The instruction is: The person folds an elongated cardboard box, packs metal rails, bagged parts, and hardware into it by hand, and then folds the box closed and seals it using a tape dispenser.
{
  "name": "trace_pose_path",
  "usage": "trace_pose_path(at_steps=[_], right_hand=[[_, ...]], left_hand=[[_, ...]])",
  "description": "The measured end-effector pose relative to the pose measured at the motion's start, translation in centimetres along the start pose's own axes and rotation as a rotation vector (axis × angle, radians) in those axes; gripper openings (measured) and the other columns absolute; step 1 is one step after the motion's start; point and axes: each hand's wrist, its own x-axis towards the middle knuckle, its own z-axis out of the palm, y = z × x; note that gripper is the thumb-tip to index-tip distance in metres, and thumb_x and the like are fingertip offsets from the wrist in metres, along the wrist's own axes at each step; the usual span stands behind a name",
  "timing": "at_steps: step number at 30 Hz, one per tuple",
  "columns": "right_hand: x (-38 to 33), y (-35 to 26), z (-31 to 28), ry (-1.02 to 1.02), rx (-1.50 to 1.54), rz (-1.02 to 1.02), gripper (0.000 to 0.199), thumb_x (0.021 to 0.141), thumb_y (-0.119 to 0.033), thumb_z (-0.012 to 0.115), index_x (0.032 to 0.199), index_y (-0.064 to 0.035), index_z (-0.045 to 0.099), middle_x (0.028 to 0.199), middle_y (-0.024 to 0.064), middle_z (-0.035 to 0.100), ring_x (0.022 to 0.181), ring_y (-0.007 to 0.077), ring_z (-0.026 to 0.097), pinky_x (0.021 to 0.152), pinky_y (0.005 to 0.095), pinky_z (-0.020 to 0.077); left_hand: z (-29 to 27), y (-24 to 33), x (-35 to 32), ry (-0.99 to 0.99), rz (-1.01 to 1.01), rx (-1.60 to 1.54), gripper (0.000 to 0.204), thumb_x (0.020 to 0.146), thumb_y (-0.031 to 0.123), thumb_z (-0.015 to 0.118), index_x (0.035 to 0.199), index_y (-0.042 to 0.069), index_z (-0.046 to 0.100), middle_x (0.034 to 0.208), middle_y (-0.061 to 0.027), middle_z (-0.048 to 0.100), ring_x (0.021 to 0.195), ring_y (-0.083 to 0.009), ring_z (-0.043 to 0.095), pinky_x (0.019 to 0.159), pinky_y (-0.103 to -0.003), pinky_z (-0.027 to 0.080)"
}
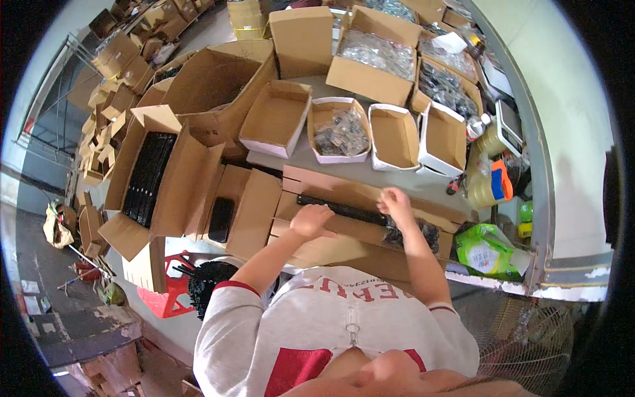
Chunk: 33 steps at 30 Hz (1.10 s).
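In the head view, a person in a grey and red short-sleeved shirt is leaning over a long flat brown cardboard carton [344, 198] lying along the near edge of a grey worktable [370, 172]. A long thin black plastic strip [340, 208] is lying lengthwise on that carton, stretching between the two hands. The left hand [311, 220] is resting on the carton at the strip's near side, its fingers curled loosely inward; whether it is actually gripping the strip cannot be told. The right hand [397, 202] is pressing down over the strip's right end, fingers bent and partly spread, touching the strip, with a bundle of black parts in clear wrap [413, 233] lying just beside the wrist.

Beyond the carton, four small open cardboard trays are standing in a row on the table; the second white-sided tray [340, 132] is holding bagged metal parts. Larger brown boxes of clear bagged hardware [374, 56] are sitting farther back. To the left, a tall open carton of black strips [149, 175] is standing on the floor, near a red plastic stool [169, 298]. A green printed bag [489, 248] is lying at the table's right end, and stacks of flattened boxes are filling the room's far left
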Motion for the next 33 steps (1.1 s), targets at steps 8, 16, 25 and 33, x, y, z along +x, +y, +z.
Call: trace_pose_path(at_steps=[8, 16, 25, 33], right_hand=[[14.6, -2.7, 10.1, 0.126, 0.681, 0.398, 0.037, 0.093, -0.034, 0.052, 0.114, -0.0037, 0.047, 0.093, 0.0173, 0.059, 0.074, 0.0303, 0.063, 0.063, 0.0407, 0.0589], [14.7, -4.3, 9.0, 0.112, 0.585, 0.477, 0.024, 0.095, -0.014, 0.035, 0.096, 0.0066, 0.048, 0.082, 0.0266, 0.061, 0.051, 0.0111, 0.055, 0.039, 0.0175, 0.0454], [3.1, -4.3, 5.9, 0.171, 0.648, 0.084, 0.013, 0.087, -0.005, 0.041, 0.098, 0.0, 0.045, 0.078, 0.0161, 0.056, 0.051, 0.0134, 0.051, 0.043, 0.0215, 0.041], [-6.3, -0.9, 3.5, 0.318, 0.102, -0.212, 0.038, 0.093, -0.006, 0.041, 0.125, -0.0034, 0.021, 0.101, 0.0129, 0.048, 0.072, 0.0152, 0.054, 0.057, 0.0293, 0.0496]], left_hand=[[0.1, 0.6, -2.2, 0.24, 0.129, -0.073, 0.084, 0.057, 0.042, 0.08, 0.126, 0.008, 0.047, 0.133, -0.0165, 0.042, 0.121, -0.0375, 0.041, 0.098, -0.048, 0.037], [-0.1, -0.8, -0.5, 0.264, 0.171, -0.105, 0.084, 0.062, 0.043, 0.078, 0.129, 0.009, 0.042, 0.137, -0.0187, 0.035, 0.125, -0.0394, 0.035, 0.102, -0.05, 0.033], [2.7, -1.8, -0.9, 0.502, 0.137, -0.014, 0.105, 0.048, 0.055, 0.081, 0.136, 0.023, 0.034, 0.145, -0.0245, 0.016, 0.131, -0.0521, 0.015, 0.101, -0.068, 0.019], [2.2, -1.6, -1.3, 0.413, 0.133, 0.083, 0.096, 0.056, 0.057, 0.077, 0.138, 0.032, 0.034, 0.147, -0.0168, 0.018, 0.132, -0.0467, 0.017, 0.103, -0.064, 0.018]])
